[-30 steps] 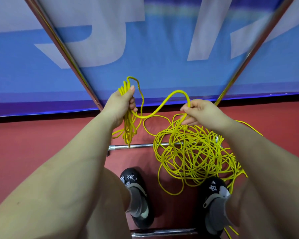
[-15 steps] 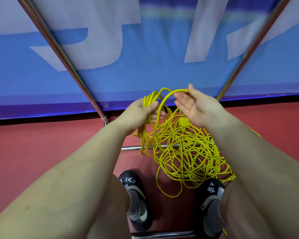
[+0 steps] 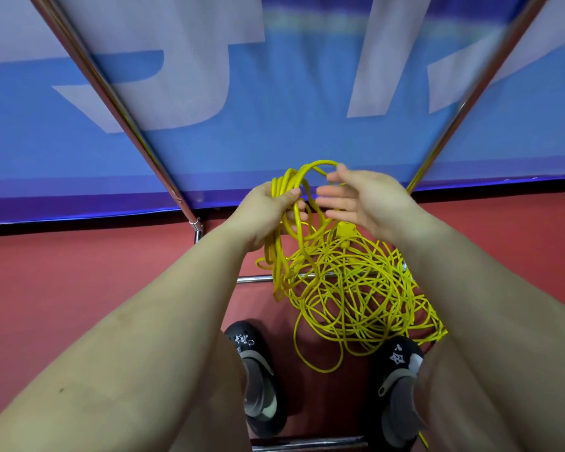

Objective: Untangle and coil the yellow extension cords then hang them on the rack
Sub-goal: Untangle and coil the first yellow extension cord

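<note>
Just left of my right hand (image 3: 372, 203), fingers spread and empty, hangs the coil (image 3: 282, 230), long axis vertical, gripped by my left hand (image 3: 268, 207).

A single head-worn view is given, directed forward and steeply down, close above both forearms, toward the red floor (image 3: 79, 272) and blue banner (image 3: 307, 125).
</note>
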A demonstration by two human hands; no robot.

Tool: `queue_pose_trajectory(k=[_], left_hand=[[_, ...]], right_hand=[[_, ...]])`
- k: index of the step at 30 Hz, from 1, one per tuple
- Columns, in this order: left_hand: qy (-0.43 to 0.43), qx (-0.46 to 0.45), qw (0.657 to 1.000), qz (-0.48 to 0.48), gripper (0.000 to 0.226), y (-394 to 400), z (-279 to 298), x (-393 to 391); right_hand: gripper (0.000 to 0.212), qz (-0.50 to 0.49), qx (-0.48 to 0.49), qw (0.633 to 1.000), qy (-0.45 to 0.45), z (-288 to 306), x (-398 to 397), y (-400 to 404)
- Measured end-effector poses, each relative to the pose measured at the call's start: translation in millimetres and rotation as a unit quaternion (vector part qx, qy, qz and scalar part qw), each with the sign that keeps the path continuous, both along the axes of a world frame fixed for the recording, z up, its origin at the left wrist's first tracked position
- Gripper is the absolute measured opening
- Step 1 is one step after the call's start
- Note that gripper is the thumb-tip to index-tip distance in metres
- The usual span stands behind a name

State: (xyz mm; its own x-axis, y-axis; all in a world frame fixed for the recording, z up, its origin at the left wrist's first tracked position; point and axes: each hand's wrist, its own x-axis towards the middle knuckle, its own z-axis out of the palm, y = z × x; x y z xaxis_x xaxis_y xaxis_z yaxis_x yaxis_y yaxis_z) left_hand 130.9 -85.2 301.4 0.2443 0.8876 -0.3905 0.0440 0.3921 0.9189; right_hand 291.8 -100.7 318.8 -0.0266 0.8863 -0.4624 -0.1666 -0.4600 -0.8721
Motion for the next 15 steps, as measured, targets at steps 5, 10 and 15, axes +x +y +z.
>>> queue_pose_trajectory(k=[5, 10, 15], left_hand=[[-0.068, -0.053, 0.991, 0.100, 0.018, 8.8, 2.2, -6.9], [-0.134, -0.091, 0.968, 0.194, 0.022, 20.1, 2.3, -18.9], [-0.213, -0.121, 0.939, 0.243, 0.029, 29.2, 5.7, -31.2]], right_hand=[[0.022, 0.142, 0.095, 0.948, -0.269, -9.3, -16.9, -10.7], [0.019, 0.240, 0.112, 0.901, -0.343, -29.3, -20.3, -13.6], [0.044, 0.326, 0.044, 0.891, -0.313, -51.5, -23.9, -17.9]])
